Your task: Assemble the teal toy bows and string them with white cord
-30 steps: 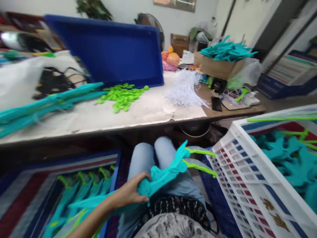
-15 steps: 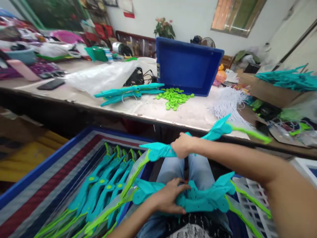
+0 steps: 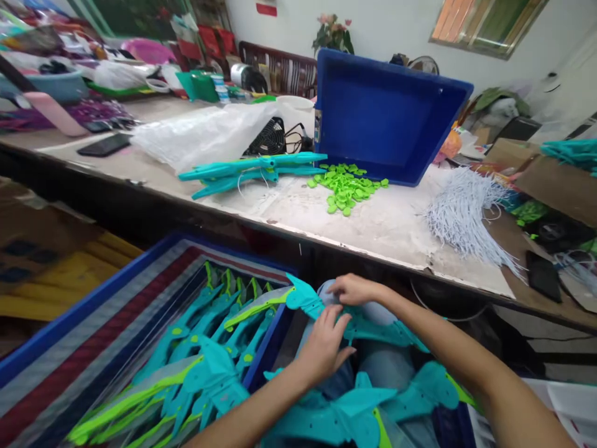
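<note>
Over my lap lies a long turquoise plastic piece (image 3: 368,328) with a lime-green arm at its left end. My left hand (image 3: 321,345) is closed about its left part, thumb toward me. Just beyond, my right hand (image 3: 357,290) has its fingers curled in beside the same piece; what they pinch, if anything, is hidden. Nearer my body rests another turquoise piece (image 3: 326,423), partly covered by my left forearm. A third turquoise end (image 3: 212,376) with a lime arm sticks out at the left, over the crate.
A blue crate (image 3: 100,302) with a striped lining holds several similar pieces on my left. On the table (image 3: 396,230) are lime-green caps (image 3: 347,190), a bundle of turquoise pieces (image 3: 252,169), white ties (image 3: 466,208) and a tilted blue bin (image 3: 377,118).
My left hand has left the nearer piece and moved forward onto the farther one. That farther piece sits lower over my lap. My right hand has shifted along it, and the view has turned slightly.
</note>
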Demonstrator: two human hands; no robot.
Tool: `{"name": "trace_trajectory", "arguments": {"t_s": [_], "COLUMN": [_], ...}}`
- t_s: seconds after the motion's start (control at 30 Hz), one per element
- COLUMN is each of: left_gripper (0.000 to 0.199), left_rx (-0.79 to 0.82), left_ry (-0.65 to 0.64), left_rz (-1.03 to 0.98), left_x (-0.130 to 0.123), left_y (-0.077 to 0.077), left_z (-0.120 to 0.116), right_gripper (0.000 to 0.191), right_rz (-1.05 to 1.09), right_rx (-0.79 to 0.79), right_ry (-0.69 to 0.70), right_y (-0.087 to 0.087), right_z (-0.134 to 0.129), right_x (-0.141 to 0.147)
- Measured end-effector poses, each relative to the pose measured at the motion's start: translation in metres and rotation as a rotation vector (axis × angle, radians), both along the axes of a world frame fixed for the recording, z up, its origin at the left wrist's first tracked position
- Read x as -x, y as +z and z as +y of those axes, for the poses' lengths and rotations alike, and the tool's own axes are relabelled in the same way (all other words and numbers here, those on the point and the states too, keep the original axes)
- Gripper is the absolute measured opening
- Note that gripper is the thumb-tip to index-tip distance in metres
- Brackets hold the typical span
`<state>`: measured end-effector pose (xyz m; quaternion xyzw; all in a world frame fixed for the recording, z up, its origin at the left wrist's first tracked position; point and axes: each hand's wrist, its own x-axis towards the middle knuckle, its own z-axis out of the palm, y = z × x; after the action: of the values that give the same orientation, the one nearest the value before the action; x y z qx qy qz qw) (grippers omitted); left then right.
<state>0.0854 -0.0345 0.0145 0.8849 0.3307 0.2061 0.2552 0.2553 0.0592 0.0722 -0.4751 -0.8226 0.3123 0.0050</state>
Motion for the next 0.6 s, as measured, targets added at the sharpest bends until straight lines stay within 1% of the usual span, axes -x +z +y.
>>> {"name": "trace_trajectory", "arguments": {"t_s": [0.07, 0.1, 0.13, 0.17, 0.2, 0.23, 0.3, 0.33, 0.4, 0.43, 0.47, 0.53, 0.6], "left_gripper": [0.059, 0.063, 0.064, 0.062, 0.058, 0.053, 0.049, 0.051, 0.067, 0.076, 0.082, 0.084, 0.078], "left_rx": [-0.077, -0.109, -0.131, -0.145, -0.149, -0.148, -0.126, -0.111, -0.08, -0.065, -0.052, -0.047, -0.059], "left_ry": [0.045, 0.074, 0.115, 0.167, 0.221, 0.26, 0.262, 0.232, 0.145, 0.107, 0.077, 0.019, -0.037], "left_rz": [0.086, 0.117, 0.141, 0.162, 0.188, 0.218, 0.285, 0.318, 0.379, 0.406, 0.433, 0.48, 0.521], "left_x": [-0.011, -0.017, -0.022, -0.027, -0.031, -0.035, -0.039, -0.04, -0.04, -0.039, -0.039, -0.04, -0.04], "left_y": [-0.019, -0.026, -0.031, -0.034, -0.034, -0.032, -0.024, -0.019, -0.008, -0.003, 0.002, 0.01, 0.015], "left_z": [-0.002, -0.005, -0.008, -0.011, -0.013, -0.013, -0.009, -0.006, 0.002, 0.005, 0.008, 0.014, 0.02], "right_gripper": [0.034, 0.035, 0.035, 0.034, 0.03, 0.026, 0.023, 0.033, 0.063, 0.071, 0.071, 0.056, 0.046], "right_rz": [0.02, 0.049, 0.092, 0.134, 0.163, 0.175, 0.087, 0.006, -0.12, -0.161, -0.187, -0.215, -0.239], "right_rx": [-0.199, -0.298, -0.361, -0.38, -0.361, -0.299, -0.151, -0.093, -0.034, -0.027, -0.029, -0.055, -0.099], "right_ry": [-0.207, -0.3, -0.346, -0.332, -0.266, -0.162, 0.053, 0.115, 0.163, 0.169, 0.173, 0.186, 0.208], "right_y": [0.015, 0.022, 0.028, 0.03, 0.03, 0.027, 0.015, 0.008, -0.005, -0.01, -0.013, -0.015, -0.014], "right_z": [0.017, 0.019, 0.015, 0.003, -0.017, -0.042, -0.103, -0.133, -0.181, -0.197, -0.208, -0.217, -0.222], "right_x": [-0.007, -0.008, -0.006, -0.003, 0.001, 0.005, 0.012, 0.014, 0.013, 0.01, 0.006, -0.006, -0.025]}}
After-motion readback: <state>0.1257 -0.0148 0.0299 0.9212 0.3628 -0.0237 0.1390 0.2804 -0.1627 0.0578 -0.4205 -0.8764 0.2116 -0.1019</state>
